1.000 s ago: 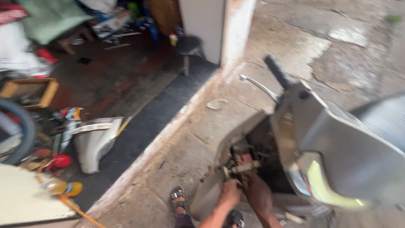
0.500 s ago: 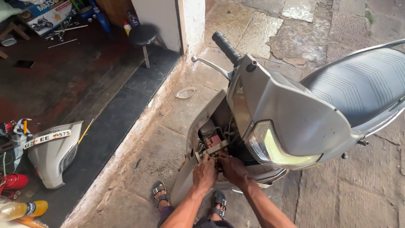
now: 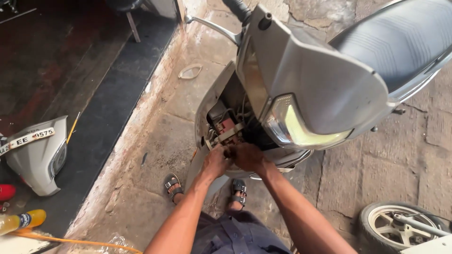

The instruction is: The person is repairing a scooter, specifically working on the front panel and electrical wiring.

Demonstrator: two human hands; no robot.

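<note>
Seen from above, a person is standing at the front of a grey scooter whose front cover is off, and both hands are working inside the opened nose just below the headlight. The left hand is reaching in with its fingers curled toward the exposed parts, and the right hand is pressing in beside it, the two hands touching each other; whether either hand is closed on anything I cannot tell, since the fingertips are hiding behind one another in the shadow. Directly above the knuckles a reddish electrical part is sitting among dark wiring, with a pale bracket crossing just beneath it. The scooter's handlebar grip and brake lever are sticking out at the top edge, and the ribbed black seat is filling the upper right. The person's sandalled feet are planted on the stone paving on either side of the front mudguard. To the left, past a raised kerb, a removed grey front panel with a number plate is lying on the dark workshop floor, and a yellow bottle is lying near the lower left corner. A loose wheel is lying on the paving at the lower right.
</note>
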